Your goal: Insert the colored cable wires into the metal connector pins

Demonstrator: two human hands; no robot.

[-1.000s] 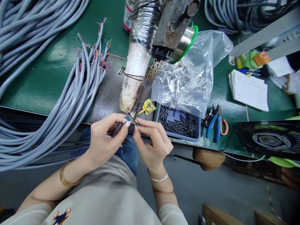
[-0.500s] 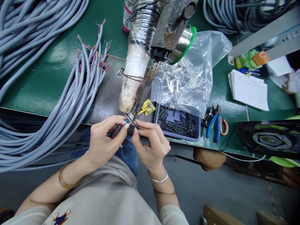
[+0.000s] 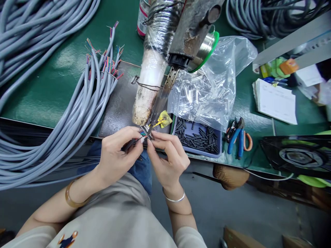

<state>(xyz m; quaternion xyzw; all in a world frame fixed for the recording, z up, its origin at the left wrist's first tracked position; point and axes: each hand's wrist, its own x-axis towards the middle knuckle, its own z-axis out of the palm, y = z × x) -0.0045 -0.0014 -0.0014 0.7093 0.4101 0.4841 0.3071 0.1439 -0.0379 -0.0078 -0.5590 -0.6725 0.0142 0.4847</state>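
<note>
My left hand (image 3: 116, 155) is curled around a dark cable end (image 3: 130, 144) whose coloured wires fan out at its fingertips. My right hand (image 3: 168, 156) pinches those small coloured wires (image 3: 145, 135) just beside it. Both hands meet at the tip of a thin metal blade (image 3: 161, 100) that slants down from a grimy fixture (image 3: 191, 27) overhead. A plastic-wrapped, stained cylinder (image 3: 150, 82) stands right behind the fingers, on a dark plate (image 3: 119, 100).
Bundles of grey cables (image 3: 64, 113) with stripped coloured ends lie on the green bench at left. A blue tray of black sleeves (image 3: 198, 137), a clear bag of small tubes (image 3: 207, 86), blue and orange cutters (image 3: 239, 136), a solder spool (image 3: 207, 48) and papers (image 3: 275, 101) lie at right.
The hands have stayed at the blade tip. The fingers have shifted slightly on the wires, with the left fingertips closing in toward the right.
</note>
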